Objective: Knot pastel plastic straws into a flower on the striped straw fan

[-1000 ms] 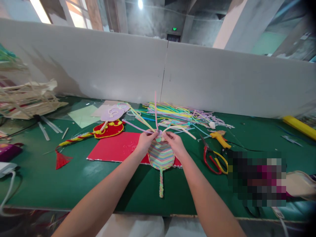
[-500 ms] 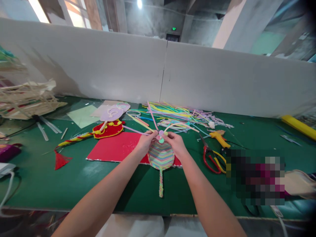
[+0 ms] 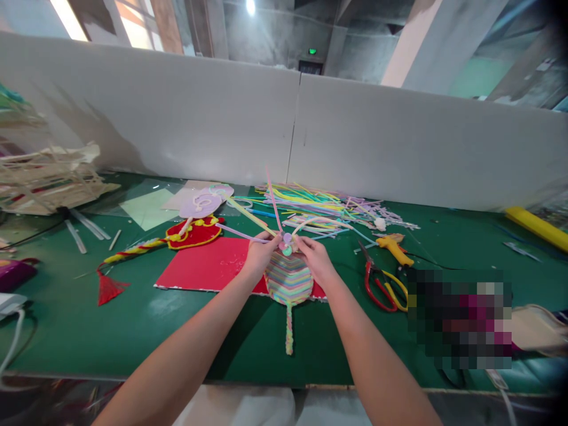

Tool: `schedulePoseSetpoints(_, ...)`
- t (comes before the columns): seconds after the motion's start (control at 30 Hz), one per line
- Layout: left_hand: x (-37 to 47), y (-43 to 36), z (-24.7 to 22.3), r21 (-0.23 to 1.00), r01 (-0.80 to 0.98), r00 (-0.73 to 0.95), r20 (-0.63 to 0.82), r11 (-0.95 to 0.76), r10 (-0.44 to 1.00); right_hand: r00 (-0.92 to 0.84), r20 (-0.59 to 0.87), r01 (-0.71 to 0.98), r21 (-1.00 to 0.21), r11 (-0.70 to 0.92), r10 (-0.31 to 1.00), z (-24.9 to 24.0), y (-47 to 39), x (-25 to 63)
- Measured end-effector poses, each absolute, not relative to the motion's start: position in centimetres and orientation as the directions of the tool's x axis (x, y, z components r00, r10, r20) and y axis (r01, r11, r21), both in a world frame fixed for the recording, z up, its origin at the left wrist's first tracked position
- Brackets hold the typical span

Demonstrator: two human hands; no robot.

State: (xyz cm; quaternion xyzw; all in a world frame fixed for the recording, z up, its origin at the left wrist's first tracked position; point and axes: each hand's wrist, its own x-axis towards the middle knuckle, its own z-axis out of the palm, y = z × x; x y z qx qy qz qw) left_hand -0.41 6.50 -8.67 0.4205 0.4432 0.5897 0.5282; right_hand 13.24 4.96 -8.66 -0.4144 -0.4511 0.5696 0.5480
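Observation:
My left hand (image 3: 262, 249) and my right hand (image 3: 314, 254) meet at the middle of the table, fingers pinched on a small pastel coil flower (image 3: 287, 244). Long pink, yellow, purple and cream fuzzy stems fan out from the flower past my fingers. Just below my hands lies a round striped pastel fan (image 3: 290, 283) with a twisted handle pointing toward me, its top partly hidden by the flower and fingers. The fan rests on a red sheet (image 3: 202, 265).
Loose pastel stems (image 3: 310, 204) lie along the back. Red and yellow handled scissors (image 3: 381, 284) and a yellow-handled tool (image 3: 394, 249) are at right. A red fan (image 3: 195, 232) with tassel (image 3: 110, 288) and a lilac piece (image 3: 202, 202) lie left.
The flower and both hands have shifted slightly left. The yellow stem now reaches further up and left, and the cream stem on the right has swung outward.

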Motion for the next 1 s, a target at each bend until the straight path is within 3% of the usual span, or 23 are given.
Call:
schedulePoseSetpoints(0.3, -0.36, 6.16, -8.32, 0.968, -0.248, -0.051, 0.022, -0.034, 0.998, -0.093, 0.034, -0.239, -0.971, 0.010, 0.995, -8.96, 4.91, 13.33)
schedulePoseSetpoints(0.73, -0.46, 6.21, -8.26, 0.981, -0.177, 0.030, 0.085, -0.079, 0.996, 0.071, 0.074, -0.222, -0.971, 0.088, 0.995, -8.84, 5.15, 13.45)
schedulePoseSetpoints(1.0, -0.59, 6.48, -8.47, 0.984, -0.127, -0.025, 0.120, -0.122, 0.992, 0.086, 0.080, -0.218, -0.971, 0.097, 0.993, -9.19, 5.15, 13.40)
